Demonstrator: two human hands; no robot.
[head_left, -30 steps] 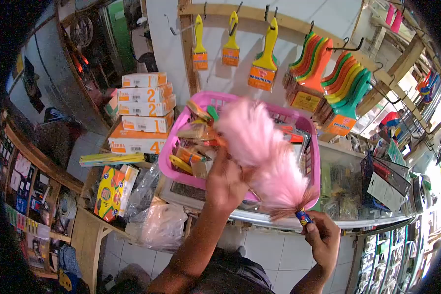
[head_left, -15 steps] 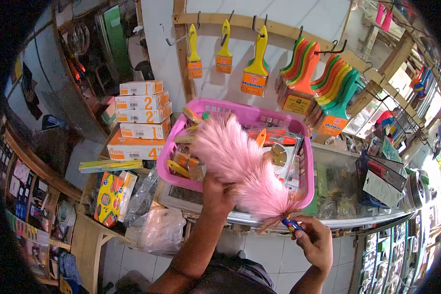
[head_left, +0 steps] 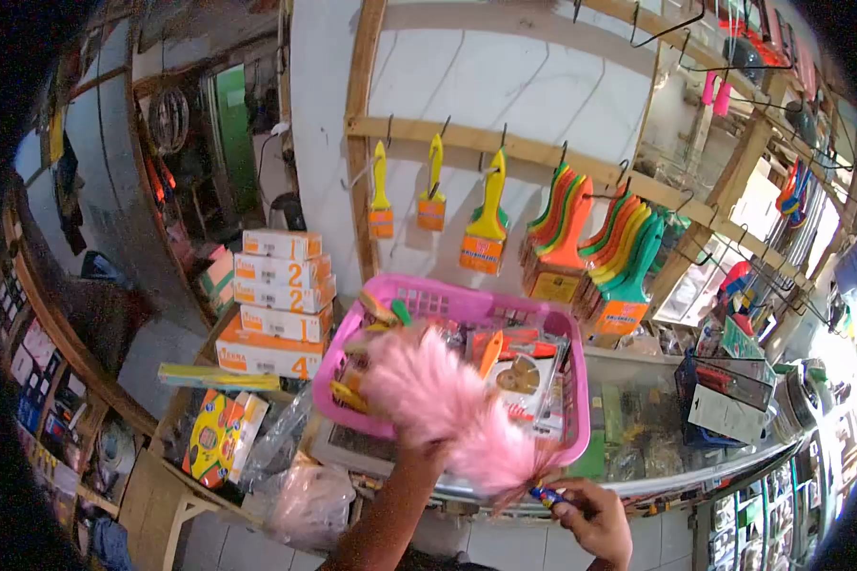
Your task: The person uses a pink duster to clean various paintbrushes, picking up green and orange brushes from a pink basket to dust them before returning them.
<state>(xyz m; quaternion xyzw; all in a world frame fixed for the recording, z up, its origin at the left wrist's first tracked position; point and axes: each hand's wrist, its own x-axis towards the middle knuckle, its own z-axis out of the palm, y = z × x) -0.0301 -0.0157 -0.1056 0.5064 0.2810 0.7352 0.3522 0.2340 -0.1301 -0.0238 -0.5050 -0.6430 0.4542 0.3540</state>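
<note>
A fluffy pink duster (head_left: 428, 381) slants across the front of a pink plastic basket (head_left: 584, 419). My right hand (head_left: 590, 521) pinches the duster's short blue handle (head_left: 546, 496) at the lower right. My left hand (head_left: 427, 445) is under the duster's middle, and the pink feathers hide its fingers. Inside the basket lie an orange-handled tool (head_left: 490, 354), red packaged items (head_left: 524, 342), a white card with a round disc (head_left: 521, 377) and yellow-handled brushes (head_left: 349, 396).
Paint brushes (head_left: 490, 214) hang from a wooden rail (head_left: 533, 145) behind the basket. Stacked boxes (head_left: 274, 360) and a clear plastic bag (head_left: 305, 500) are at the left. A glass counter (head_left: 638, 404) and dark wire baskets (head_left: 724, 395) stand at the right.
The view has tilted upward, so the basket and hanging brushes sit lower in the picture. Both hands still are at the duster, whose feathers look slightly shifted and blurred.
</note>
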